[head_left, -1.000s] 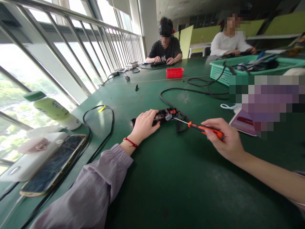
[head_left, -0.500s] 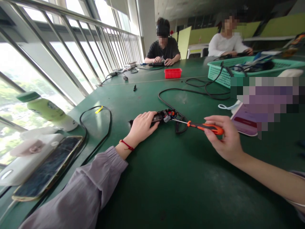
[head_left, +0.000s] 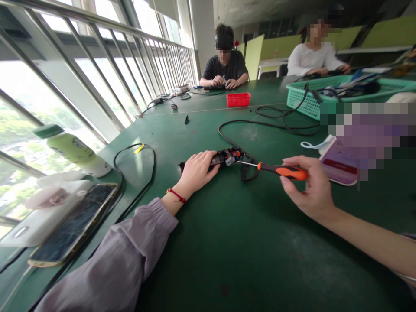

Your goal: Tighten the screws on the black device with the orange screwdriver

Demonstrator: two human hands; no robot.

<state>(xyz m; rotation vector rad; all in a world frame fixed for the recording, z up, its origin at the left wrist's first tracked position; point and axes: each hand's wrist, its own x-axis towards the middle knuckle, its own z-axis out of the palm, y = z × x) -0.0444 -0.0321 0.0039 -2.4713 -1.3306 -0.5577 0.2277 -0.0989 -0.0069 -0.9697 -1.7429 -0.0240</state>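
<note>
Holding opened black device on green table: left hand grasps its body; right hand pinches orange-black screwdriver, tip at exposed internals.

The left hand hides part of the black device; how the screwdriver meets it is too small to tell. Pixelation covers some of the phone (the plastic basket runs off right).

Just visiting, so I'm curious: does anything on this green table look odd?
The long black device under the left hand does: red and grey inner parts sit exposed near the orange-and-black screwdriver, perhaps because the device's casing is open.
</note>
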